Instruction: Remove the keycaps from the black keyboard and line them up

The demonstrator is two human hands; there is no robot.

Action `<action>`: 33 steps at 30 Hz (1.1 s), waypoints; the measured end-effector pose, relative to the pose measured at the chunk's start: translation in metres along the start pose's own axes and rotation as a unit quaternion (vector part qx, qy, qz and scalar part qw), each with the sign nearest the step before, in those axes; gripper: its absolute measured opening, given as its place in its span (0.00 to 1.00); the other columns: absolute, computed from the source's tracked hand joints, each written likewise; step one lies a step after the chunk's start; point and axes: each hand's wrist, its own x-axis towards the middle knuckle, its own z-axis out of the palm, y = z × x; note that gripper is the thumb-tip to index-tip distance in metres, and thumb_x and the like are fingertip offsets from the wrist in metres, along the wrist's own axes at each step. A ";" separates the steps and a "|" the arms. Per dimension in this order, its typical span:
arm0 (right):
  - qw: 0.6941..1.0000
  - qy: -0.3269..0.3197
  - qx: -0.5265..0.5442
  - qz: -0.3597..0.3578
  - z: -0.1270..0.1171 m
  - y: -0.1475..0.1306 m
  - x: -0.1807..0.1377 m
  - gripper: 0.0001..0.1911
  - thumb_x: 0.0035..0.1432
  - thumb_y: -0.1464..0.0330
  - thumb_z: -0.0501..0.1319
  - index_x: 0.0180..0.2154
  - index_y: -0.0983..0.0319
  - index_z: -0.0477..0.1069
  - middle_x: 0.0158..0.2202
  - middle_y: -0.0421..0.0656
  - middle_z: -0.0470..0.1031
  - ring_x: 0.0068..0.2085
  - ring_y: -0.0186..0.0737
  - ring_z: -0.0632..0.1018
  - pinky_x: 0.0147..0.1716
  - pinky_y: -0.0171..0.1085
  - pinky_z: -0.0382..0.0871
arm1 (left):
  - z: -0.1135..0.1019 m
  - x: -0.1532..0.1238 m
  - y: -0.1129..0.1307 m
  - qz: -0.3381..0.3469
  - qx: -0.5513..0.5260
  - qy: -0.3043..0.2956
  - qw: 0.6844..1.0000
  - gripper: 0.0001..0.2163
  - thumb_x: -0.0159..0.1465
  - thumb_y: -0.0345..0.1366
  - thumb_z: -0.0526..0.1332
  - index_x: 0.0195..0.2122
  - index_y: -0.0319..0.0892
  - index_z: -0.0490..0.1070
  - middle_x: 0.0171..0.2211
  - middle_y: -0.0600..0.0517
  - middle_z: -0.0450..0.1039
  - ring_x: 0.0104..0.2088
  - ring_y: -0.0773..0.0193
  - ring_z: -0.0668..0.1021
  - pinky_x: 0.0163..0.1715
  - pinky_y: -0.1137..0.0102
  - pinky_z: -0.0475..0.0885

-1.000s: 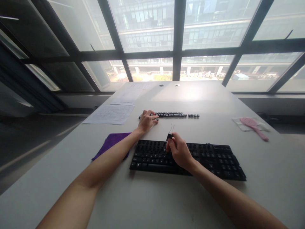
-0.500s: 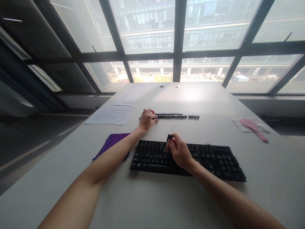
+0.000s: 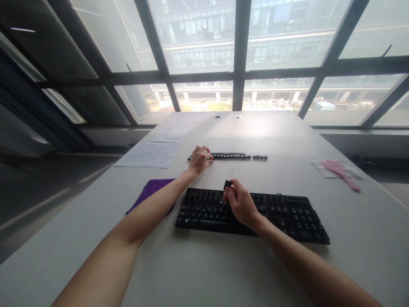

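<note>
My left hand (image 3: pixel 199 161) reaches over the left part of a row of loose black keycaps (image 3: pixel 231 155). Its thumb and fingers are bent about a keycap at the row; the fingers partly cover it. My right hand (image 3: pixel 240 200) grips a keycap puller (image 3: pixel 228 184) with a black handle. The puller's two thin wire prongs point up and away from me, while more metal shows below the fingers. That hand is over the middle of a black keyboard (image 3: pixel 297 221), whose upper left rows show bare key sockets.
A purple cloth (image 3: pixel 153 189) lies left of the keyboard, partly under my left forearm. Paper sheets (image 3: pixel 148 154) are farther left. A pink hairbrush (image 3: pixel 340 174) rests on a clear packet at the right. Large windows (image 3: pixel 204 38) stand behind the white table (image 3: pixel 204 264).
The view has shifted very slightly. My left hand stays at the keycap row with its fingers a little changed, and my right hand holds the puller in the same place.
</note>
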 end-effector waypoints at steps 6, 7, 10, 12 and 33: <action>1.000 0.013 0.026 0.004 0.001 0.001 0.000 0.06 0.68 0.67 0.52 0.36 0.58 0.61 0.24 0.37 0.72 0.26 0.36 0.74 0.30 0.35 0.65 | -0.010 0.000 0.006 -0.010 -0.002 0.015 1.000 0.08 0.58 0.35 0.69 0.39 0.44 0.80 0.46 0.47 0.71 0.48 0.50 0.67 0.51 0.57 0.67; 0.999 0.022 0.037 0.006 0.001 0.001 0.001 0.06 0.68 0.66 0.52 0.36 0.58 0.61 0.25 0.37 0.72 0.26 0.36 0.74 0.30 0.35 0.65 | -0.016 0.000 0.008 -0.011 -0.005 0.023 1.000 0.09 0.59 0.35 0.69 0.41 0.44 0.80 0.46 0.46 0.71 0.48 0.51 0.67 0.51 0.57 0.67; 0.996 0.067 0.053 0.013 0.001 0.002 0.002 0.07 0.67 0.65 0.53 0.34 0.58 0.62 0.26 0.38 0.72 0.27 0.36 0.74 0.28 0.34 0.65 | -0.037 -0.004 0.020 -0.011 -0.024 0.053 0.998 0.08 0.62 0.34 0.65 0.43 0.43 0.79 0.46 0.46 0.71 0.48 0.52 0.68 0.51 0.57 0.68; 0.992 0.109 0.054 0.019 0.000 0.003 0.004 0.08 0.66 0.64 0.55 0.33 0.59 0.64 0.26 0.38 0.70 0.25 0.35 0.71 0.25 0.34 0.63 | -0.054 -0.013 0.036 -0.005 -0.049 0.056 0.997 0.08 0.64 0.32 0.62 0.43 0.43 0.79 0.44 0.46 0.72 0.46 0.54 0.70 0.51 0.58 0.68; 0.995 0.035 -0.089 -0.003 -0.013 0.002 -0.005 0.09 0.64 0.67 0.56 0.30 0.60 0.65 0.25 0.38 0.69 0.28 0.38 0.69 0.29 0.36 0.62 | -0.077 -0.115 0.135 -0.084 -0.343 -0.072 0.933 0.10 0.64 0.24 0.52 0.39 0.42 0.70 0.32 0.52 0.74 0.33 0.63 0.76 0.37 0.69 0.70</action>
